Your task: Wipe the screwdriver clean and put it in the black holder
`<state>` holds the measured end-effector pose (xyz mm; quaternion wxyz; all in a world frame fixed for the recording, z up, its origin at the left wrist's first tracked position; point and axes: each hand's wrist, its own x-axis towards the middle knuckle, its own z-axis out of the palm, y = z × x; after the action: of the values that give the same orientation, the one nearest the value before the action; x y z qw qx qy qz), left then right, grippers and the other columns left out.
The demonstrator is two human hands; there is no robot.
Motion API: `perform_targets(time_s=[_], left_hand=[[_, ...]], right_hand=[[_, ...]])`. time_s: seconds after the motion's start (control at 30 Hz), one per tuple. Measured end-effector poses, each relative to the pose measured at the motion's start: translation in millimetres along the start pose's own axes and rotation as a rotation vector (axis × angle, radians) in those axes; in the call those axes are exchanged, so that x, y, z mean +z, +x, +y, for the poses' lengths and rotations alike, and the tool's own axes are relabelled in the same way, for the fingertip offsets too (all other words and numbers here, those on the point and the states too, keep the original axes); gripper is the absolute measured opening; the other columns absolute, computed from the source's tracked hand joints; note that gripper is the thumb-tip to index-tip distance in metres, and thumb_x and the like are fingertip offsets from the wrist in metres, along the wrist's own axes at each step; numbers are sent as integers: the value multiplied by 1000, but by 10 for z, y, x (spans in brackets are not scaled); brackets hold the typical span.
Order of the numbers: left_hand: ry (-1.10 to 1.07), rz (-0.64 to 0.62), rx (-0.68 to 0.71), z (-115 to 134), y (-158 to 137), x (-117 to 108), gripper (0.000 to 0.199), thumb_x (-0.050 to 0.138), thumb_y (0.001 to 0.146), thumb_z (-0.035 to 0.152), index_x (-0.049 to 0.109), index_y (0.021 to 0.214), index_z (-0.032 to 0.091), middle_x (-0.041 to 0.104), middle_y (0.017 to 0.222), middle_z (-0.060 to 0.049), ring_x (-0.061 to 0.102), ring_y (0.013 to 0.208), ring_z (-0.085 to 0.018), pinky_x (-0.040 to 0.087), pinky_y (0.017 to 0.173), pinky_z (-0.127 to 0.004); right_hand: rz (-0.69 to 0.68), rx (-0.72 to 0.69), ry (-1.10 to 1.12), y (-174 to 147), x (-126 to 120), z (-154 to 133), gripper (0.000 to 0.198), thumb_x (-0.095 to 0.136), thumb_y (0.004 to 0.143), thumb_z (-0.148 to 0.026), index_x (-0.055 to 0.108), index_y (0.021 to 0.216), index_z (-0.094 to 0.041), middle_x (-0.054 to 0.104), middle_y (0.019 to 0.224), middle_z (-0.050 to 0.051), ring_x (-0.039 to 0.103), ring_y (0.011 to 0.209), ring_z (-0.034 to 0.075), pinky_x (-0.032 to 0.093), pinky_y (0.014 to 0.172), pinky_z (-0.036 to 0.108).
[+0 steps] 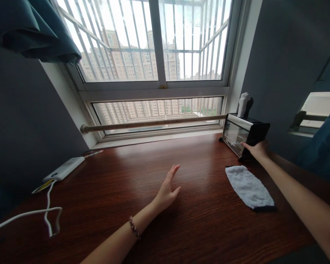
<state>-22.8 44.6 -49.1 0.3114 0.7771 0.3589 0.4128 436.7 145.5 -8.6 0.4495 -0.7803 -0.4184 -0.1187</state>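
Observation:
My right hand [259, 149] grips the near right end of a black holder [257, 134] with a clear front panel and a silver top edge, its thumb on the front and the other fingers mostly hidden behind. Out of the holder's top stick a crumpled white thing [242, 104] and a dark one [249, 106], whose kinds I cannot make out. My left hand [166, 192] hovers over or rests on the middle of the table, empty, fingers stretched forward and thumb apart. A grey-white cloth sleeve [249, 187] with dark ends lies flat in front of the holder, beside my right forearm.
The brown wooden table [121, 172] reaches to the window sill. A white power strip [64, 168] with a looping white cable [48, 209] lies at the left. Along the barred window runs a horizontal rail [154, 124]. A blue curtain [44, 33] hangs at the upper left.

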Motion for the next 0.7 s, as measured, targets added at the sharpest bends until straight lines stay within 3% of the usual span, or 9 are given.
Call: perform_targets(time_s=[0.1, 0.13, 0.17, 0.2, 0.3, 0.37, 0.53, 0.7], left_hand=[[27, 5, -6, 29, -7, 4, 75, 51, 76, 8, 23, 143, 21, 27, 150, -9, 16, 141, -21, 8, 117, -43], [37, 3, -8, 42, -9, 6, 74, 51, 76, 9, 23, 143, 21, 27, 151, -9, 16, 142, -21, 8, 117, -43], [46, 1, -10, 56, -11, 7, 73, 51, 76, 9, 23, 143, 21, 27, 151, -9, 15, 142, -21, 8, 117, -43], [54, -2, -12, 69, -13, 10, 73, 50, 77, 10, 24, 143, 21, 26, 151, -8, 15, 142, -21, 8, 117, -43], [66, -18, -18, 105, -16, 21, 71, 50, 77, 10, 25, 143, 20, 25, 151, -9, 14, 142, -22, 10, 116, -43], [73, -33, -27, 120, -16, 29, 71, 50, 77, 11, 25, 143, 19, 23, 152, -10, 14, 142, -22, 11, 116, -44], [121, -57, -25, 122, -20, 37, 70, 49, 78, 12, 23, 143, 16, 22, 152, -12, 12, 142, -22, 9, 116, -45], [159, -70, 0, 110, -41, 36, 70, 47, 80, 12, 20, 144, 18, 21, 152, -10, 10, 142, -21, 9, 116, -45]], right_hand=[[-49, -55, -57, -398, -25, -21, 100, 61, 70, -55, 22, 132, 13, 29, 133, 38, 28, 126, 44, 29, 100, 51], [-119, -126, -74, -603, -47, -16, 91, 58, 73, -52, 27, 133, 9, 36, 131, 34, 35, 123, 42, 32, 99, 49], [-298, -295, -171, -829, -74, -3, 79, 46, 82, -51, 28, 135, 5, 37, 133, 31, 37, 122, 40, 32, 98, 51], [-388, -371, -193, -1062, -100, 12, 68, 42, 84, -50, 38, 134, -5, 39, 136, 24, 36, 124, 39, 30, 99, 55], [-569, -474, -248, -1630, -130, 8, 57, 34, 87, -52, 49, 129, -17, 40, 140, 13, 31, 128, 40, 26, 99, 62], [-671, -481, -320, -1785, -61, -90, 57, 28, 92, -46, 41, 137, -14, 29, 147, 11, 23, 133, 39, 21, 103, 60], [-721, -474, -320, -1467, 452, -577, 48, 26, 97, -37, 41, 137, -16, 30, 146, 11, 25, 133, 36, 21, 103, 58], [-681, -460, -225, -881, 973, -892, 33, 44, 94, -35, 54, 118, -14, 51, 126, 11, 46, 118, 25, 35, 99, 51]])
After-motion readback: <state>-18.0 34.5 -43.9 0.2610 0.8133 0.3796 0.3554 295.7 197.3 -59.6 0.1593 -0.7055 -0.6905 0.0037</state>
